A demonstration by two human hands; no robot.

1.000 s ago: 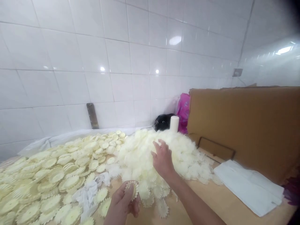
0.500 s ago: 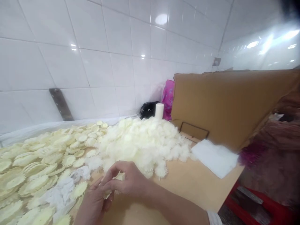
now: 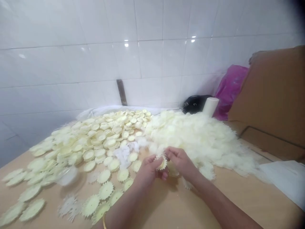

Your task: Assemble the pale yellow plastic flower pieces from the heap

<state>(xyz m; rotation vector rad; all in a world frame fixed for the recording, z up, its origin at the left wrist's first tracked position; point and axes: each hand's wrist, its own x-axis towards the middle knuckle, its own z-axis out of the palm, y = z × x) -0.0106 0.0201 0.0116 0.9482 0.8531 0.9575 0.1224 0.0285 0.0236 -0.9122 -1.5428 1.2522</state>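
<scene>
Between the thumb and fingers of my left hand [image 3: 150,168] is a small pale-yellow disc with a toothed edge [image 3: 162,163]. My right hand [image 3: 180,160] is pinched close beside the disc's upper right edge; whatever its fingertips hold is too small to make out. Many similar discs [image 3: 106,190] of several sizes lie spread to the left, some stacked. Behind and right of my hands rises a fluffy cream-white heap of thin toothed pieces [image 3: 190,130]. White crumpled scraps [image 3: 124,152] lie just left of my hands.
A wooden tabletop [image 3: 238,197] carries everything. At the back stand a white cylinder [image 3: 210,107], a black bag [image 3: 196,103] and a purple bag [image 3: 230,89]. Cardboard [image 3: 274,105] rises at the right, above a white sheet [image 3: 286,178]. A clear bowl-like piece [image 3: 68,176] sits left. White tiles back the table.
The view has swung left, so more of the discs show. My right hand has drawn slightly back from my left, and the disc in my left hand is now plainly visible.
</scene>
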